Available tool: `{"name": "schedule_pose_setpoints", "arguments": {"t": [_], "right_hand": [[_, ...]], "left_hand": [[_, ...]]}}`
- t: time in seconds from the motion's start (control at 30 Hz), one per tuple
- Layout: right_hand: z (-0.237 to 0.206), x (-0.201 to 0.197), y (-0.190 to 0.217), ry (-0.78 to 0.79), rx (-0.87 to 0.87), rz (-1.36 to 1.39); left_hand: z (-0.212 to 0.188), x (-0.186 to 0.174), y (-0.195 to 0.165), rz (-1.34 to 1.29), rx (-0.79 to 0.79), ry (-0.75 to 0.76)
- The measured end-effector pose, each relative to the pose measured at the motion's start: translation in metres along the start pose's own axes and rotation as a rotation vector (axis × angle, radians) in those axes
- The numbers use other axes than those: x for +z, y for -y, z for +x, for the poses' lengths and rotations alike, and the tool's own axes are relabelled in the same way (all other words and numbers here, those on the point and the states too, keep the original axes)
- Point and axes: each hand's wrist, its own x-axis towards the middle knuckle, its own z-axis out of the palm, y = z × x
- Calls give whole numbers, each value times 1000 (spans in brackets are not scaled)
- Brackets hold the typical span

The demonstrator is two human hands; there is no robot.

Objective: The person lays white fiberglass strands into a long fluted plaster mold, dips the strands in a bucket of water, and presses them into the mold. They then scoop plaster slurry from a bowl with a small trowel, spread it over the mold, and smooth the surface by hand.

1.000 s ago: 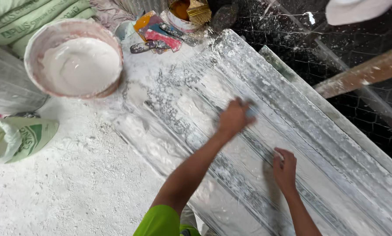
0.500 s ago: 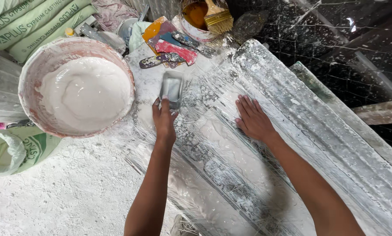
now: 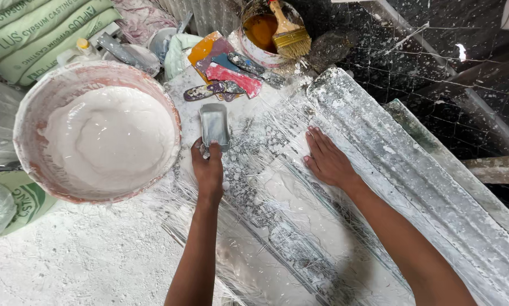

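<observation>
Below the head camera, the one view given, the left hand [image 3: 208, 170] has its fingers clenched around the near end of a small grey metal scraper [image 3: 215, 123], whose blade points away toward the bucket side of the work. That scraper rests at the upper left edge of a long ribbed plaster moulding [image 3: 379, 187], which runs diagonally across the powder-covered desk [image 3: 79, 260] and is strewn with fine glassy fibres. The right hand [image 3: 327, 161] lies flat on the moulding, fingers released and spread, grasping nothing, pressing the wet white layer down. Just left of the scraper stands a wide bucket of white plaster slurry [image 3: 104, 136], nearly touching the moulding's edge. Beyond it lie several colourful flat spatulas [image 3: 223, 76] and a tub with a brush [image 3: 283, 28]. To work well here, I judge the scraper should be kept low and level, drawn along the ribs rather than across them, while the flat palm steadies the piece without denting the soft surface.
</observation>
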Motion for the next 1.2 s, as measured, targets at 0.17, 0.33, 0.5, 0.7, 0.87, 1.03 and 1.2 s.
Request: {"name": "schedule_pose_setpoints", "arguments": {"t": [0.17,0.33,0.5,0.7,0.87,1.03,1.2], "right_hand": [[14,-6,0,18,-26,75],[31,-14,-2,47,-75,94],[32,-17,-6,64,-117,71],[-19,-22,-19,85,-198,37],[-79,-16,-36,126,-188,7],[-138,-1,-54,123,-169,-13],[-173,1,-60,139,-135,-36]], "left_hand": [[5,-6,-13,401,125,-28],[-8,-9,-35,593,485,-81],[-65,-3,-54,560,710,-42],[-140,-8,-51,477,943,161],[-167,-14,-26,476,937,270],[-186,-29,-6,545,960,373],[-214,-27,11,475,940,438]]}}
